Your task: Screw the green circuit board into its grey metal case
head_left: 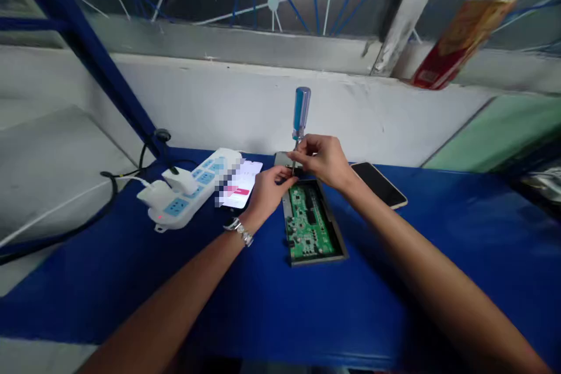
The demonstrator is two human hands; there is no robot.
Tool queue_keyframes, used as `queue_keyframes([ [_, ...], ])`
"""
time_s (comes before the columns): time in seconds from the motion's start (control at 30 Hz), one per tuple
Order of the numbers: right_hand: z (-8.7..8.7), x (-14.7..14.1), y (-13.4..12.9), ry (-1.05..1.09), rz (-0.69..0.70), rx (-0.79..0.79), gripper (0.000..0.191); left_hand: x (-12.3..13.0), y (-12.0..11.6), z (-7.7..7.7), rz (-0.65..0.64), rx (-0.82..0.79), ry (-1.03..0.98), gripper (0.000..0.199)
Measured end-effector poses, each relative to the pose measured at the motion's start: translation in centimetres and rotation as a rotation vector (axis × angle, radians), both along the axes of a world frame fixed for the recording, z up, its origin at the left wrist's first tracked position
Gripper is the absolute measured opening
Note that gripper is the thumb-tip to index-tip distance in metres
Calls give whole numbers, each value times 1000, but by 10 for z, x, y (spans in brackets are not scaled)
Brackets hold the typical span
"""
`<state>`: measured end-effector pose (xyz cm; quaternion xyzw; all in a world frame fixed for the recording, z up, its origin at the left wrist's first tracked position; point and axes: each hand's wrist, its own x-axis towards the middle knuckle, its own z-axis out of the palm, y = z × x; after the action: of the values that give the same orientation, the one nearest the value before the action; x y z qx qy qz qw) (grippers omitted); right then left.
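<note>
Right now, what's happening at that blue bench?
A person is working on an open grey metal case with a green circuit board lying on the blue tabletop. The right hand holds a blue-handled screwdriver upright by its shaft, tip down at the case's far end. The left hand has its fingers at the same spot, by the tip. A white power strip and a lit phone lie to the left, a dark phone to the right.
</note>
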<state>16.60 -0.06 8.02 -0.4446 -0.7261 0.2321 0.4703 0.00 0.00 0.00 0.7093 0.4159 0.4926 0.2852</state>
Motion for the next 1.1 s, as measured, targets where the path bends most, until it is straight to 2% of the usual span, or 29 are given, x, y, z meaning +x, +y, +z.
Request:
queue_keyframes([
  [0.27,-3,-8,-2,14,-79,48,31,0,-2,2,-17,-52,-4,5],
  [0.37,5,-4,-2,4,-1,10,25,0,-4,5,-28,-70,-11,9],
  [0.47,18,3,-4,75,156,-63,40,-1,-6,7,-33,-66,16,12],
  [0.53,25,7,-5,115,218,-83,42,-1,-7,9,-43,-54,45,13],
  [0.8,24,7,-2,244,244,-120,39,-3,-6,9,-97,-53,78,18],
  [0.87,25,6,-2,214,226,-98,37,-4,-6,9,-108,-48,77,19],
  [1.1,28,3,-8,106,27,83,35,-3,-8,9,-97,-59,78,19],
])
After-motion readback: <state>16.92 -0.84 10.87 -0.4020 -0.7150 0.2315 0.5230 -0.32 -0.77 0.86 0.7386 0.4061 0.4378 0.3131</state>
